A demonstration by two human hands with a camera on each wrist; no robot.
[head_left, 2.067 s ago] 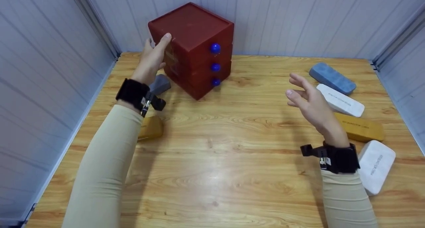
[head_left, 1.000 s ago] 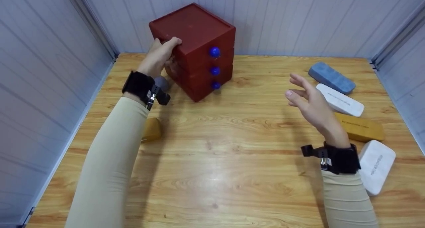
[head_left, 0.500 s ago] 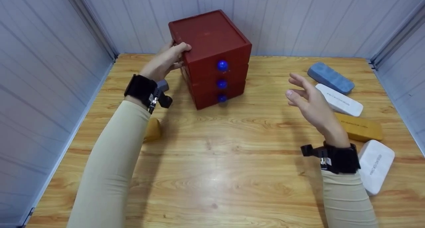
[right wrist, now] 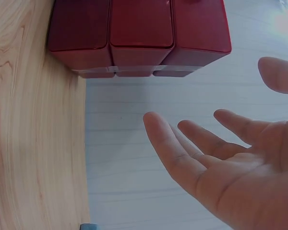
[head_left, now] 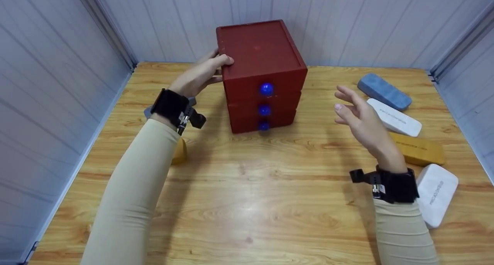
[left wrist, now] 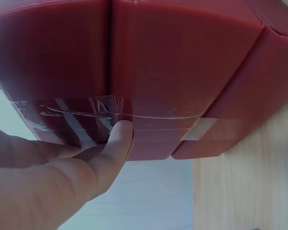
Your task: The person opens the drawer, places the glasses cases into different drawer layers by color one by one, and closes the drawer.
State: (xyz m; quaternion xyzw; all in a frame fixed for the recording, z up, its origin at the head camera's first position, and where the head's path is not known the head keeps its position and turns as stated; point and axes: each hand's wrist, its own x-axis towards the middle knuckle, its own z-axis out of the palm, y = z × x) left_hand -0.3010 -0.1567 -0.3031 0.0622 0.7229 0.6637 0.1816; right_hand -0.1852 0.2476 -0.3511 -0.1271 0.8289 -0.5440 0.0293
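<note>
A red three-tier drawer box [head_left: 262, 46] stands upright at the back of the wooden table, its front with three blue knobs [head_left: 266, 89] facing nearly toward me. My left hand [head_left: 198, 75] presses against its left side, thumb laid over the top edge and fingers along the side wall. In the left wrist view, the fingertips [left wrist: 122, 128] touch the side near a strip of clear tape [left wrist: 199, 128]. Well to the right, my right hand [head_left: 366, 128] hovers with relaxed, spread fingers and holds nothing.
Along the right side lie a blue block [head_left: 384, 91], a white block [head_left: 394, 117], a yellow block [head_left: 418, 148] and a larger white block [head_left: 438, 195]. Behind my left arm are a partly hidden yellow block [head_left: 180, 153] and a grey-blue block [head_left: 148, 112]. Pale panel walls [head_left: 328, 25] enclose the table.
My left hand has come onto the box's left side and moved right with it. The box has turned from corner-on to nearly front-on and shifted right and nearer. The right hand stays put.
</note>
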